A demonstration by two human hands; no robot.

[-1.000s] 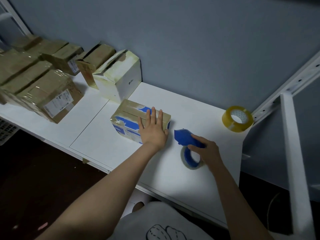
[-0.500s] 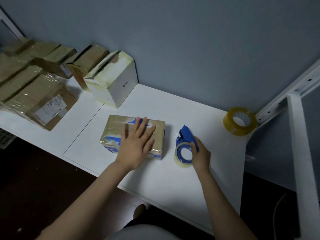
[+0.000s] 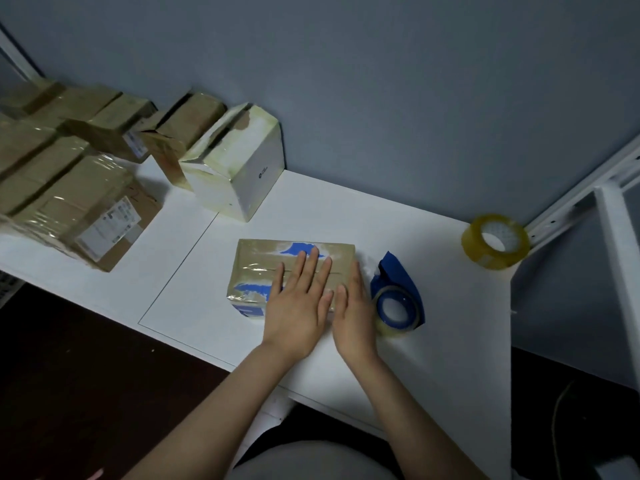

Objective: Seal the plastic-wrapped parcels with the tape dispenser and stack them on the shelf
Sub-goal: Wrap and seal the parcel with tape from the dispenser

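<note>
On the white shelf (image 3: 415, 358), near its front edge, I am pressing down on the parcel (image 3: 263, 261) with both hands. My left hand (image 3: 298, 306) is lying flat on its top, fingers straight and spread, gripping nothing. My right hand (image 3: 353, 317) is lying along the parcel's right edge, fingers also straight and released. The dispenser (image 3: 398, 299) is resting on the shelf just beside that hand, with nobody holding it. A spare tape roll (image 3: 495, 240) is sitting well apart, toward the right corner.

I am judging this parcel as close to sealed: glossy tape is showing across its top, and the flat hands look like they are smoothing it down. I cannot tell whether every seam is covered. Stacking is what is left for it. Other parcels (image 3: 79, 202) are already lying in rows at the left, with a white box (image 3: 239, 174) standing between them and my work, so the job is looking well underway.
</note>
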